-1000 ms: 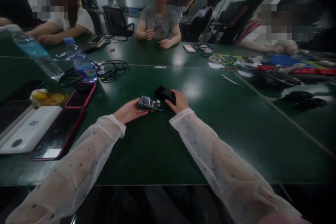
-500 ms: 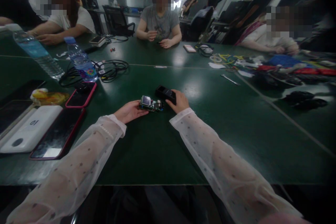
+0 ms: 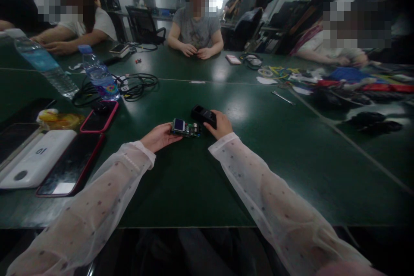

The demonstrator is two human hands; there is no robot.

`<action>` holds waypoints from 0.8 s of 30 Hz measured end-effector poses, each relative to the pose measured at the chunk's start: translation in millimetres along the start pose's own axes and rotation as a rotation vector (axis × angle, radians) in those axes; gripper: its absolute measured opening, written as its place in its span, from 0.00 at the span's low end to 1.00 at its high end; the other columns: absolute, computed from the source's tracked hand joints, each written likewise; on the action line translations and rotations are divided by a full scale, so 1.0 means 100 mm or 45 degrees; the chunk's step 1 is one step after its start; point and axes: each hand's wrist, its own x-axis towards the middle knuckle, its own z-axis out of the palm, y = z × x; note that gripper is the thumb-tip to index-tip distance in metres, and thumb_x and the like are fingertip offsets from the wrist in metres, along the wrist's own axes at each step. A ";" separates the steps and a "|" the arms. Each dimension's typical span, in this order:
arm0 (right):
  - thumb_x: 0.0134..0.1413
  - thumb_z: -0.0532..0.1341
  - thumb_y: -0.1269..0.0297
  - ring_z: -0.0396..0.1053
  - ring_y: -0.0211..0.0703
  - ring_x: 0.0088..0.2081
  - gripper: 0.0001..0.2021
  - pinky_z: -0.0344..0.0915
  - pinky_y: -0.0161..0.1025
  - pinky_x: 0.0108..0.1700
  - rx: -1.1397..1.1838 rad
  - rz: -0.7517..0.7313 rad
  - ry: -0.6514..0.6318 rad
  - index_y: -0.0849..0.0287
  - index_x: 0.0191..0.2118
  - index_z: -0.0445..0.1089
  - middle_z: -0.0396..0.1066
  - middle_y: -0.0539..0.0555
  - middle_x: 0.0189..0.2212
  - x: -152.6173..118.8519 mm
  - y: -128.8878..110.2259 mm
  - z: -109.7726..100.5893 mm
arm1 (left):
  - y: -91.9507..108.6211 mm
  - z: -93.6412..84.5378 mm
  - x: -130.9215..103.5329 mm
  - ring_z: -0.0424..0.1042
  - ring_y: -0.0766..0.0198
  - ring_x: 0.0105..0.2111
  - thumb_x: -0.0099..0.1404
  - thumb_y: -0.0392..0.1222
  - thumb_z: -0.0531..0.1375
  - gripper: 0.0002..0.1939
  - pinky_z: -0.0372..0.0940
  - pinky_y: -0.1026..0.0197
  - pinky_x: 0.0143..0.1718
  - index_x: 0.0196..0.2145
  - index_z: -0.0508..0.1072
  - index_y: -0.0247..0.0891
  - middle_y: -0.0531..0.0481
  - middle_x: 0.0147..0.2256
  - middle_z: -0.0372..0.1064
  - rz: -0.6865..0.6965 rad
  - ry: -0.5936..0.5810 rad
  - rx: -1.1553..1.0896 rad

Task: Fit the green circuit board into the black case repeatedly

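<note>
Between the thumb and fingers of my left hand (image 3: 160,137) is a green circuit board (image 3: 193,130) with a small dark screen in a pale frame at its left end. My right hand (image 3: 222,124) is closed round the right end of a black plastic case (image 3: 203,114), which has a rectangular window near its far end. The case lies just beyond the board, close to its right end; whether the two touch I cannot tell. Both hands are low over the green table (image 3: 181,189). My fingertips under the board are partly hidden.
Phones (image 3: 71,164), a white power bank (image 3: 40,157) and two water bottles (image 3: 98,73) stand or lie to the left, with coiled black cables (image 3: 139,86) behind. A thin metal tool (image 3: 283,98) and heaped wires (image 3: 349,79) are at the right. Several people sit around.
The board has tipped slightly in my left hand, and its screen now looks darker, with less glare. My right hand and the case have hardly moved. Across the table, a person's hands have come together lower.
</note>
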 end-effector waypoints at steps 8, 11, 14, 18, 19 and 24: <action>0.53 0.58 0.52 0.63 0.63 0.52 0.28 0.65 0.60 0.46 0.003 0.000 -0.001 0.60 0.57 0.58 0.65 0.65 0.51 0.00 -0.01 -0.01 | -0.02 -0.04 0.04 0.76 0.55 0.42 0.69 0.31 0.53 0.12 0.71 0.55 0.44 0.49 0.69 0.28 0.34 0.45 0.72 0.007 -0.038 -0.005; 0.53 0.59 0.53 0.63 0.63 0.52 0.28 0.65 0.60 0.47 0.003 0.004 -0.008 0.61 0.57 0.58 0.65 0.65 0.52 0.00 -0.01 -0.01 | -0.02 -0.05 0.04 0.76 0.54 0.42 0.69 0.31 0.52 0.12 0.71 0.54 0.45 0.49 0.69 0.28 0.34 0.44 0.72 -0.002 -0.022 -0.007; 0.52 0.59 0.53 0.63 0.63 0.52 0.29 0.65 0.60 0.47 -0.001 0.009 -0.017 0.61 0.57 0.58 0.65 0.65 0.52 0.00 -0.01 -0.01 | -0.02 -0.05 0.04 0.75 0.54 0.43 0.69 0.31 0.53 0.13 0.71 0.53 0.45 0.49 0.68 0.29 0.34 0.45 0.72 -0.018 -0.020 -0.011; 0.53 0.58 0.53 0.63 0.63 0.52 0.29 0.65 0.61 0.46 0.003 0.004 -0.019 0.61 0.57 0.58 0.65 0.66 0.52 0.00 -0.01 -0.01 | -0.01 -0.04 0.03 0.75 0.54 0.42 0.69 0.31 0.53 0.13 0.70 0.53 0.46 0.49 0.69 0.29 0.34 0.45 0.72 -0.013 -0.039 -0.018; 0.53 0.58 0.53 0.63 0.64 0.52 0.28 0.65 0.61 0.46 0.006 0.002 -0.014 0.60 0.57 0.57 0.65 0.66 0.51 0.00 -0.01 -0.01 | -0.01 -0.04 0.02 0.76 0.54 0.42 0.69 0.31 0.52 0.13 0.70 0.53 0.45 0.49 0.68 0.28 0.34 0.44 0.72 -0.016 -0.033 -0.025; 0.53 0.58 0.53 0.63 0.63 0.52 0.28 0.65 0.61 0.45 0.015 -0.008 -0.002 0.57 0.58 0.57 0.66 0.64 0.50 0.00 0.00 -0.01 | 0.00 -0.03 0.01 0.75 0.54 0.42 0.70 0.33 0.51 0.15 0.70 0.53 0.45 0.52 0.67 0.29 0.34 0.43 0.72 -0.054 -0.021 -0.075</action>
